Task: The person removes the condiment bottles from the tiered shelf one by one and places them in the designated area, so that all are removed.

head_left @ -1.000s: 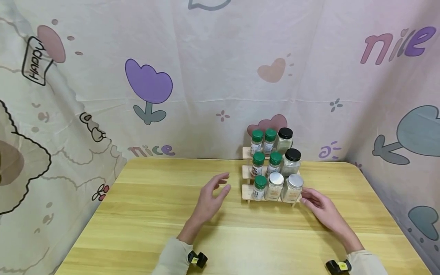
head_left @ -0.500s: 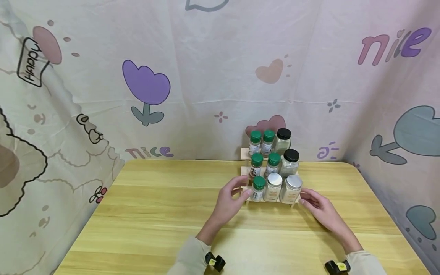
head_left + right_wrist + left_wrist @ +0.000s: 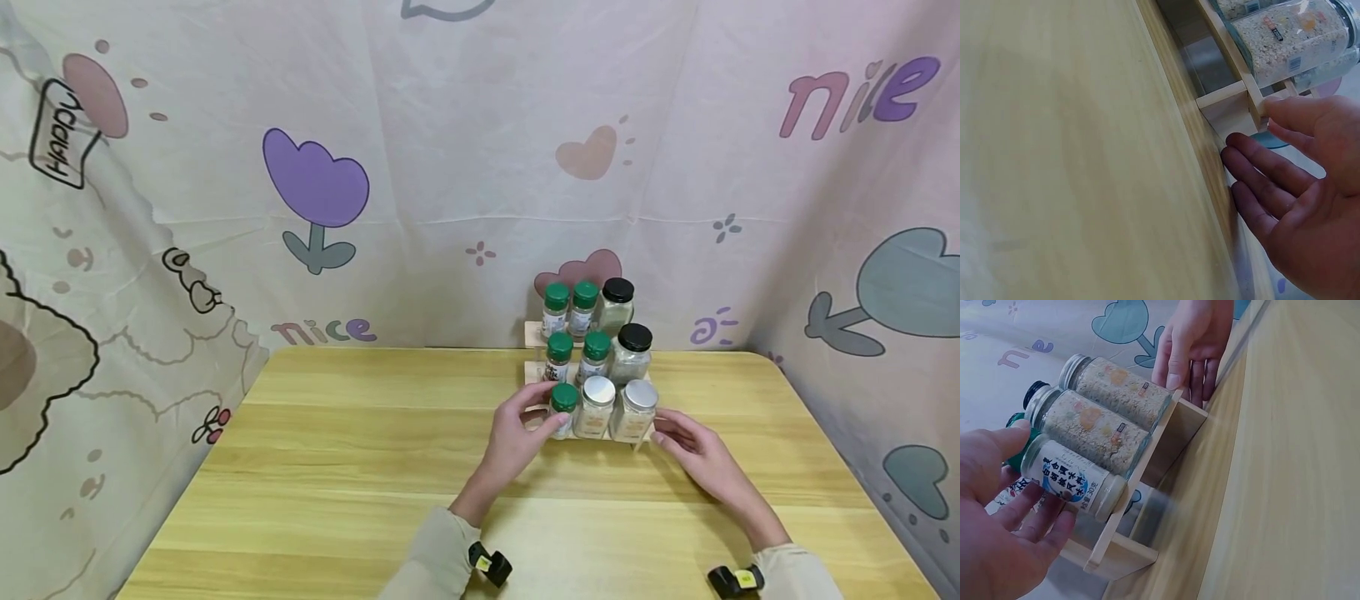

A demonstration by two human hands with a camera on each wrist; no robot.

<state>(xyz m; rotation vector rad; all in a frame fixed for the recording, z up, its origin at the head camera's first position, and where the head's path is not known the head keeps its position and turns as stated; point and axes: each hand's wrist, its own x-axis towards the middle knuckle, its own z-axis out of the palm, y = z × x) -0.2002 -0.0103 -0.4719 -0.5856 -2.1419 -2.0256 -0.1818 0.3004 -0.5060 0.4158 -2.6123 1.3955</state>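
Observation:
A three-tier wooden spice rack (image 3: 535,372) stands at the back right of the table, with seasoning jars on every tier. My left hand (image 3: 517,433) is at the bottom tier's left end, around a small green-capped spice jar (image 3: 562,410). In the left wrist view, the thumb lies at the jar's green cap (image 3: 1015,445) and the fingers curl behind its labelled body. My right hand (image 3: 697,454) is at the rack's right end. In the right wrist view, its thumb and index finger pinch the end of the bottom shelf (image 3: 1254,100), while the other fingers bend loosely beside the table.
Two silver-lidded jars (image 3: 597,408) of pale granules stand beside the green-capped one. Behind them, the upper tiers carry more green-capped jars (image 3: 558,354) and black-lidded jars (image 3: 632,350). A printed cloth (image 3: 450,167) hangs behind the wooden table (image 3: 337,467).
My left hand has moved right, from apart from the rack to around the green-capped spice jar. The right hand stays at the rack's right end. The head view has shifted slightly.

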